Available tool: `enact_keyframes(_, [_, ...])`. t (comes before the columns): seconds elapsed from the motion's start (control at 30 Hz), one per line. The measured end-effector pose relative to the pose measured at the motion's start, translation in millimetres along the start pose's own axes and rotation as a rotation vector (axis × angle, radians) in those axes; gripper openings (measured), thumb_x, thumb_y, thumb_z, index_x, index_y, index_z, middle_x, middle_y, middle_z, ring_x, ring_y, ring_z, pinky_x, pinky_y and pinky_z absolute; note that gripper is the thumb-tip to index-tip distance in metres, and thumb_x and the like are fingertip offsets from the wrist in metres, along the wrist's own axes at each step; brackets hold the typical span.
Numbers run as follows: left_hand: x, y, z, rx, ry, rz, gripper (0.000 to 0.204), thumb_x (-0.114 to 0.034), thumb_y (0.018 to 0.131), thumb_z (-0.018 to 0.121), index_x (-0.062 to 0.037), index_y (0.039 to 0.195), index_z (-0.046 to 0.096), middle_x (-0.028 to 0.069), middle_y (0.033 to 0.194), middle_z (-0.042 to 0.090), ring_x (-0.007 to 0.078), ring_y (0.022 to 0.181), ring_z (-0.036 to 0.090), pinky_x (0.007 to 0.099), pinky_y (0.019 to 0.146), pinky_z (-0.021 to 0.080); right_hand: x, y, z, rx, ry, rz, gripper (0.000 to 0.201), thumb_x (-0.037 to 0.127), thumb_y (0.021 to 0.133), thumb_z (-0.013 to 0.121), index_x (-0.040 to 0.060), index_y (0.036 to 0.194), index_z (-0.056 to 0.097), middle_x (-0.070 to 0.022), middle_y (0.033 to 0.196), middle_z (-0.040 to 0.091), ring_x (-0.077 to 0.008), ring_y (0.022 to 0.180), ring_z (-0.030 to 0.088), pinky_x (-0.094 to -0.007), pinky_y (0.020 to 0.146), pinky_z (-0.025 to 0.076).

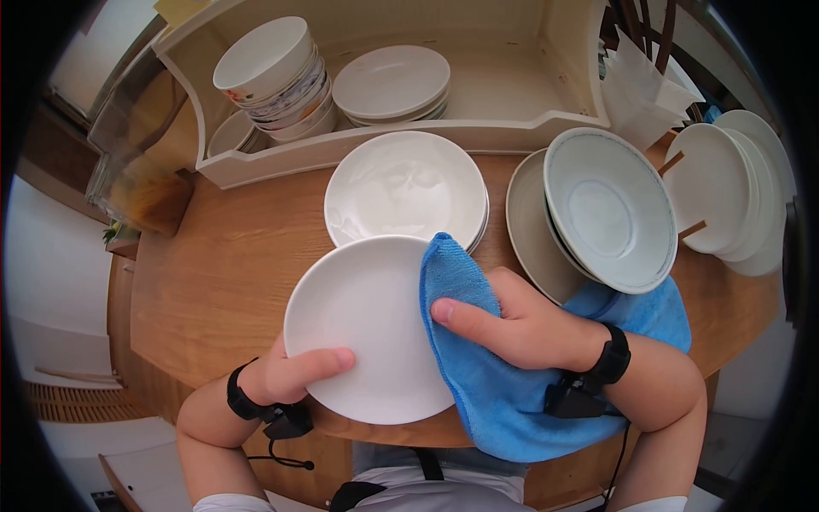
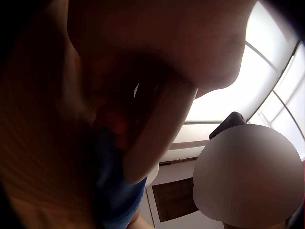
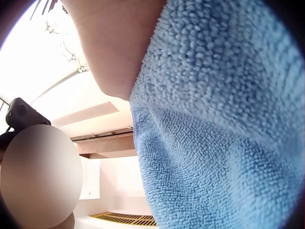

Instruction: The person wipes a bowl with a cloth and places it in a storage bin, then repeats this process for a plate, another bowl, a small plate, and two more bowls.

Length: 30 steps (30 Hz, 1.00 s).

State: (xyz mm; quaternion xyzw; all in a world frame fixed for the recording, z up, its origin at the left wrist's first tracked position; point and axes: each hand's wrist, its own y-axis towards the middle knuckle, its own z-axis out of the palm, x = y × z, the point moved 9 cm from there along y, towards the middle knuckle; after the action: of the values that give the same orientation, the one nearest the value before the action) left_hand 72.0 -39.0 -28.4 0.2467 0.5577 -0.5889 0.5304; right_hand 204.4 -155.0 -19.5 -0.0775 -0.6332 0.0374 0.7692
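A white plate [image 1: 367,328] is held over the table's front edge, tilted toward the person. The left hand [image 1: 294,371] grips its left rim, thumb on the upper face and the other fingers hidden beneath. At the right rim the right hand [image 1: 533,324] pinches a blue cloth [image 1: 512,410] over the plate's edge, thumb on top; its other fingers are mostly hidden. The cloth drapes down past the right wrist. In the left wrist view the plate's edge [image 2: 162,129] meets the blue cloth [image 2: 119,191]. Blue cloth [image 3: 214,119] fills much of the right wrist view.
Stacked white plates [image 1: 405,188] stand just behind the held plate. To the right are bowls [image 1: 610,209] on a larger dish [image 1: 529,226], and upright plates [image 1: 708,188] in a rack. A cream shelf [image 1: 503,128] at the back holds stacked bowls [image 1: 264,60] and plates [image 1: 392,81].
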Motion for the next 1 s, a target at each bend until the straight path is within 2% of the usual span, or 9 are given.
enact_keyframes(0.07, [4, 1, 9, 0.16, 0.085, 0.068, 0.067, -0.018, 0.09, 0.063, 0.0027, 0.148, 0.037, 0.0164, 0.141, 0.054, 0.0252, 0.128, 0.053, 0.0387, 0.106, 0.044, -2, -1, -4, -0.046, 0.016, 0.055, 0.045, 0.035, 0.104, 0.055, -0.0056, 0.121, 0.063, -0.0085, 0.105, 0.07, -0.0121, 0.094, 0.064, -0.0287, 0.085, 0.053])
enact_keyframes(0.1, [6, 4, 9, 0.158, 0.084, 0.071, 0.067, -0.018, 0.09, 0.063, 0.0027, 0.148, 0.037, 0.0164, 0.141, 0.054, 0.0252, 0.128, 0.053, 0.0387, 0.106, 0.044, -3, 0, -3, -0.044, 0.014, 0.055, 0.045, 0.035, 0.104, 0.055, -0.0056, 0.121, 0.063, -0.0085, 0.105, 0.07, -0.0121, 0.094, 0.064, -0.0287, 0.085, 0.053])
enact_keyframes(0.17, [-1, 5, 24, 0.306, 0.209, 0.197, 0.063, -0.017, 0.09, 0.061, 0.0038, 0.146, 0.04, 0.0169, 0.14, 0.055, 0.0263, 0.127, 0.054, 0.039, 0.105, 0.044, -6, 0, -5, -0.064, 0.039, 0.058, 0.044, 0.036, 0.104, 0.057, -0.0058, 0.118, 0.064, -0.0087, 0.105, 0.07, -0.012, 0.094, 0.064, -0.0281, 0.084, 0.053])
enact_keyframes(0.2, [1, 7, 22, 0.305, 0.209, 0.199, 0.063, -0.017, 0.09, 0.061, 0.0038, 0.146, 0.04, 0.0169, 0.14, 0.055, 0.0263, 0.127, 0.054, 0.039, 0.105, 0.044, -5, -1, -5, -0.064, 0.037, 0.059, 0.044, 0.036, 0.104, 0.057, -0.0058, 0.118, 0.064, -0.0087, 0.105, 0.07, -0.012, 0.094, 0.064, -0.0281, 0.084, 0.053])
enact_keyframes(0.27, [8, 8, 23, 0.365, 0.261, 0.163, 0.077, -0.021, 0.089, 0.064, 0.0043, 0.152, 0.028, 0.023, 0.145, 0.05, 0.0336, 0.133, 0.051, 0.0452, 0.11, 0.044, -5, -1, -6, -0.062, 0.019, 0.062, 0.043, 0.035, 0.104, 0.057, -0.0057, 0.118, 0.064, -0.0085, 0.104, 0.071, -0.0122, 0.093, 0.064, -0.028, 0.083, 0.053])
enact_keyframes(1.0, [1, 9, 21, 0.322, 0.366, 0.255, 0.074, -0.02, 0.087, 0.06, 0.0048, 0.151, 0.031, 0.0226, 0.143, 0.052, 0.0335, 0.132, 0.053, 0.0446, 0.111, 0.042, 0, 0, -5, -0.065, -0.01, -0.013, 0.038, 0.031, 0.104, 0.057, -0.0048, 0.114, 0.065, -0.0085, 0.1, 0.071, -0.0122, 0.092, 0.065, -0.0282, 0.083, 0.053])
